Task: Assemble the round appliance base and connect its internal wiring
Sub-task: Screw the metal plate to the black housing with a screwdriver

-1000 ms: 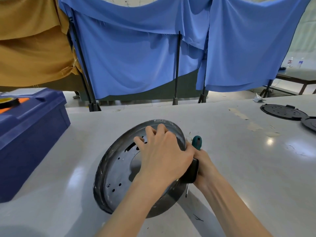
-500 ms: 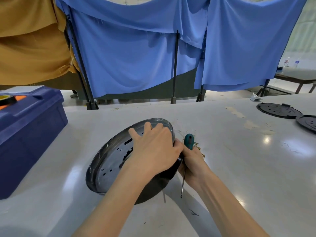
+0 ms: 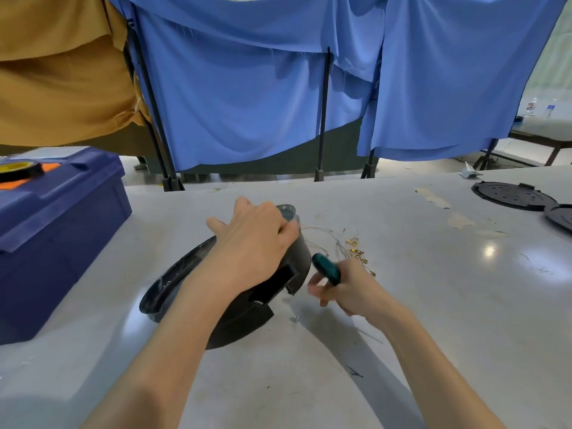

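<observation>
Round base (image 3: 241, 323) is held tilted on the table (image 3: 433, 305), its far rim gripped by the left hand (image 3: 257, 243); a green-handled screwdriver (image 3: 326, 269) is clasped by the right hand (image 3: 346, 289) just right.

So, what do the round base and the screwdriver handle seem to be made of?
Round base: probably dark matte plastic outside; grey sheen at its top edge suggests metal. Screwdriver handle: teal, likely plastic or rubber; blur hides its finish.

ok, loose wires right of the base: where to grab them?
Pinch the wires from above, just behind the gold terminals: they lie flat on the table, beside the round base. Right hand is nearest, but holds the screwdriver.
</observation>
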A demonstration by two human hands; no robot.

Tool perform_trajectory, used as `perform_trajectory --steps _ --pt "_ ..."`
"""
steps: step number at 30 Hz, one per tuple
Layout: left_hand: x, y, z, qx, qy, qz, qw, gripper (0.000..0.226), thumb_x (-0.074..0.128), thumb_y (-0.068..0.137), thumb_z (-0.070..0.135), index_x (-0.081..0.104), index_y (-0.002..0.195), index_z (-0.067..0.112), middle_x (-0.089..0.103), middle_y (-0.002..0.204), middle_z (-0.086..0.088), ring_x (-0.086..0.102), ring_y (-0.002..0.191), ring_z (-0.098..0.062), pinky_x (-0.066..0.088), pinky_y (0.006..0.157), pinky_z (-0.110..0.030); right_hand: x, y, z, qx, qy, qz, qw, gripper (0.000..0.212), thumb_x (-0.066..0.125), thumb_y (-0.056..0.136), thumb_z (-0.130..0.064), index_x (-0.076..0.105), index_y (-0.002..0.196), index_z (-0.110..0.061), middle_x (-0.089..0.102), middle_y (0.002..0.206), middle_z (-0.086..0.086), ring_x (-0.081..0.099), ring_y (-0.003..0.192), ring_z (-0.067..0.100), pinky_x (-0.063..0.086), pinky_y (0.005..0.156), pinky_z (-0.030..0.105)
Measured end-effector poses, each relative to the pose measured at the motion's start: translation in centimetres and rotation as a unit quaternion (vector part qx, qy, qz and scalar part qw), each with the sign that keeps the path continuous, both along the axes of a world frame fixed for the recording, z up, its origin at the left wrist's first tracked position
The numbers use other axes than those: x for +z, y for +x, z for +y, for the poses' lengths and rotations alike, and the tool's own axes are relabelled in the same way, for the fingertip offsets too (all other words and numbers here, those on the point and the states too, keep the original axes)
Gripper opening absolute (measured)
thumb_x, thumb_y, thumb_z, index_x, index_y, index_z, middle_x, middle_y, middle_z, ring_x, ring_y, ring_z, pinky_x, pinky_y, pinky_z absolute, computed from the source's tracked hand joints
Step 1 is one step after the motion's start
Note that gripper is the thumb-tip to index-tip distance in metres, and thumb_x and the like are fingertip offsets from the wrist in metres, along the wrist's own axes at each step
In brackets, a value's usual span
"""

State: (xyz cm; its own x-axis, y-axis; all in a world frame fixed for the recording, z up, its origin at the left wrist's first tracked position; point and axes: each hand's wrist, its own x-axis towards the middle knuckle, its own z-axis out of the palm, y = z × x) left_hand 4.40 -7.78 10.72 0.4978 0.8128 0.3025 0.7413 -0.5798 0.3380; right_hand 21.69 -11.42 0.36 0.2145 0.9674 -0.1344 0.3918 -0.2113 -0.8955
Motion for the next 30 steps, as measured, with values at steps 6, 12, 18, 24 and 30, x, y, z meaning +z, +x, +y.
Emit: perform_trajectory --steps 6,12,18,24,30 --pt "0.6 -1.1 1.0 -0.016 -0.026 -0.045 0.999 0.047 0.044 0.102 0.032 0.053 0.06 0.013 0.049 0.072 -0.001 0.044 0.078 -0.018 0.036 0.085 -0.048 -1.5 -2.8 0.6 0.09 -0.008 -0.218 0.972 0.034 0.09 0.062 -0.028 0.063 0.072 -0.011 0.063 0.07 0.007 0.051 0.063 0.016 0.044 0.062 0.032" --pt "2.1 -3.3 2.1 -0.025 -0.071 -0.121 0.99 0.044 0.049 0.1 0.034 0.071 0.071 0.008 0.066 0.064 -0.001 0.062 0.067 -0.019 0.048 0.083 -0.047 -1.7 -3.2 0.8 0.099 -0.01 -0.228 0.968 0.028 0.081 0.072 -0.019 0.064 0.082 0.0 0.056 0.073 0.008 0.048 0.065 0.02 0.038 0.061 0.029" --pt "2.8 -4.7 2.2 -0.026 -0.079 -0.178 0.981 0.045 0.052 0.099 0.031 0.069 0.066 0.005 0.068 0.069 -0.017 0.063 0.072 -0.042 0.053 0.082 -0.049 -1.4 -3.4 0.6 0.08 0.023 -0.169 0.982 0.046 0.092 0.06 -0.028 0.064 0.091 -0.008 0.059 0.071 0.003 0.05 0.066 0.019 0.042 0.063 0.031" --pt "2.5 -4.8 2.2 -0.035 -0.075 -0.204 0.975 0.049 0.052 0.099 0.03 0.062 0.07 -0.009 0.062 0.072 -0.03 0.053 0.057 -0.036 0.052 0.08 -0.048 -2.1 -2.8 1.0 0.087 0.019 -0.212 0.973 0.019 0.077 0.073 -0.016 0.058 0.069 -0.013 0.054 0.065 0.002 0.045 0.059 0.016 0.038 0.057 0.028" --pt "2.8 -5.4 2.3 -0.034 -0.113 -0.299 0.947 0.042 0.055 0.097 0.031 0.072 0.076 -0.002 0.07 0.071 -0.019 0.068 0.063 -0.029 0.054 0.064 -0.025 -0.3 -1.4 0.3 0.011 0.077 0.055 0.995 0.016 0.071 0.084 -0.003 0.058 0.075 -0.004 0.068 0.064 0.005 0.038 0.037 0.01 0.031 0.038 0.018"
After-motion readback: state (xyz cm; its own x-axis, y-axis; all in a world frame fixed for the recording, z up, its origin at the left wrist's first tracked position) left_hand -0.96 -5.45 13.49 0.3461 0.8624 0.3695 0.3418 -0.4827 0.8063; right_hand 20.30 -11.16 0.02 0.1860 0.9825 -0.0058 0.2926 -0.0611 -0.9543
